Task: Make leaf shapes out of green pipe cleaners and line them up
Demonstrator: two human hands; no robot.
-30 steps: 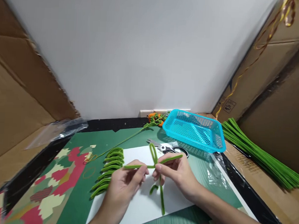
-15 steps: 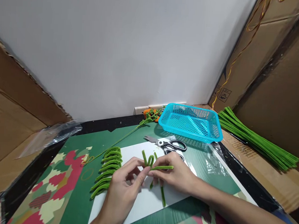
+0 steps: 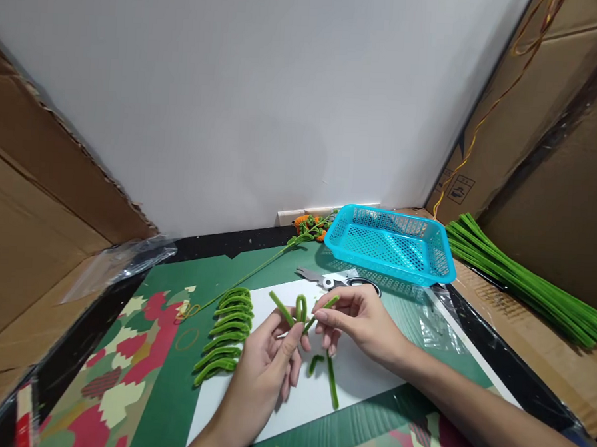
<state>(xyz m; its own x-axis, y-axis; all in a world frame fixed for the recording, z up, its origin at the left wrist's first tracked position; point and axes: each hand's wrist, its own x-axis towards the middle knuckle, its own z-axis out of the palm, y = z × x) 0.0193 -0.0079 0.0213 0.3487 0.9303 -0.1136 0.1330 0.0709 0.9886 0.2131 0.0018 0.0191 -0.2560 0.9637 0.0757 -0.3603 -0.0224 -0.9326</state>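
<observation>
- Blue basket (image 3: 388, 273): stands beyond the grip and to its right; from my position the perforated floor shows between its walls.
- Clear plastic bag (image 3: 126, 264): lies well left of the grip; I cannot tell whether it holds anything.
- Bent green stem (image 3: 301, 298): located in the grip, over the white sheet (image 3: 283, 409). A narrow loop stands up at its centre; one end angles out to each side.
- Left hand (image 3: 266, 358): thumb uppermost, clamped with the fingers on the foot of the loop; the lower fingers curl beneath.
- Right hand (image 3: 366, 324): enters from the right; thumb and forefinger pinch the stem's right end, the other fingers bent below.
- Straight green stem (image 3: 333, 385) and short hooked piece (image 3: 313, 366): rest on the sheet, just nearer the person than the grip.
- Curved green pieces (image 3: 229, 326): rowed left of the grip.
- Scissors (image 3: 328, 283): just beyond the right hand, partly covered by it.
</observation>
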